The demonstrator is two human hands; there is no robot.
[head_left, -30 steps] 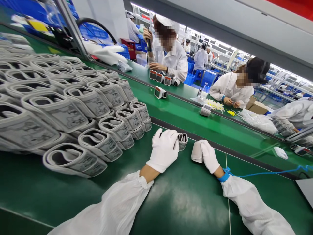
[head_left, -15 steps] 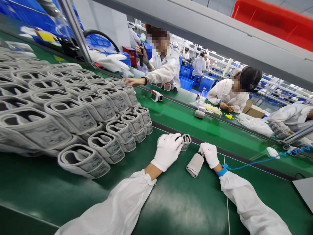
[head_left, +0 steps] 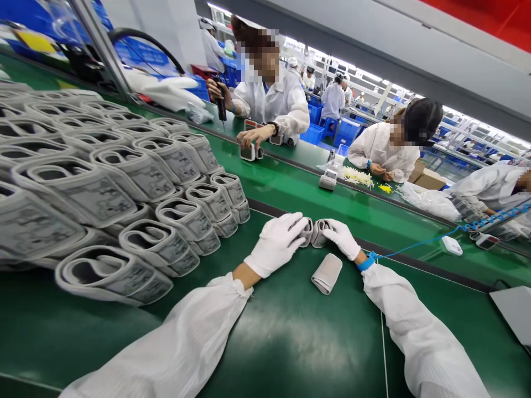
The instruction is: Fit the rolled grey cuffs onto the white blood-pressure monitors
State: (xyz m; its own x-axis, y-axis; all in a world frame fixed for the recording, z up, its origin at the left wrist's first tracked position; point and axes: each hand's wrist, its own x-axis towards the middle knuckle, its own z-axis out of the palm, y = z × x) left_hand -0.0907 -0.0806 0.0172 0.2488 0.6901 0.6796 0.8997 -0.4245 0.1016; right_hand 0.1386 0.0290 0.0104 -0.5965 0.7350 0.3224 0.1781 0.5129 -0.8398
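White-gloved, my left hand (head_left: 276, 243) closes its fingers round a rolled grey wrist cuff (head_left: 306, 233) that stands on end near the bench's far edge. Another rolled grey cuff (head_left: 321, 233) stands right beside it, with the fingers of my gloved right hand (head_left: 343, 239) closed on its right side. Nearer to me, a third rolled cuff (head_left: 327, 273) lies on its side on the green bench, apart from both hands. To the left rises a large stack of rolled cuffs (head_left: 120, 188) with printed grey panels. My fingers partly hide the two standing cuffs.
Beyond the bench runs a green conveyor (head_left: 286, 190). Across it, a co-worker's hand (head_left: 259, 135) is on a small device, the other holding a black screwdriver (head_left: 222, 102). A blue coiled cord (head_left: 431, 240) leads from my right wristband; a metal post (head_left: 102, 47) stands left.
My right hand has moved left and taken hold of a standing cuff. My left hand stays at the neighbouring cuff. Across the belt, the co-worker's hand has come down onto a device.
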